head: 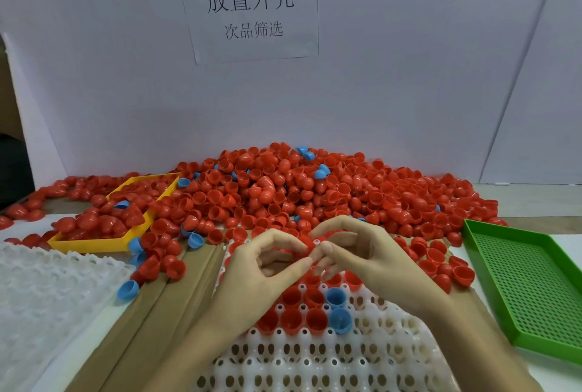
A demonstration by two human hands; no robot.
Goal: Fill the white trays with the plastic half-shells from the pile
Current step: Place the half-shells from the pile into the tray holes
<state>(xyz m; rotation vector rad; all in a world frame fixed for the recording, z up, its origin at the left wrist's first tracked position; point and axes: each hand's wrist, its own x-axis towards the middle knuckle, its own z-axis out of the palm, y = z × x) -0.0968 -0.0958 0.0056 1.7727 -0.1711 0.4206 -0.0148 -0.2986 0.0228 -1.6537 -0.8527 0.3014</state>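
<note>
A big pile of red half-shells (283, 190), with a few blue ones mixed in, lies against the back wall. The white tray (315, 357) in front of me holds rows of red shells (291, 317) and two blue shells (338, 317) in its far part. Its near sockets are bare. My left hand (258, 268) and right hand (368, 259) hover over the tray's far end with curled fingers. Their fingertips meet in the middle. Red shows in the gap between them, but I cannot tell whether either hand pinches a shell.
A yellow tray (94, 243) of red shells sits at the left, with a second white tray (47, 291) in front of it. A perforated green tray (529, 284) lies at the right. Loose shells spill around the white tray's far corners. Brown cardboard covers the table.
</note>
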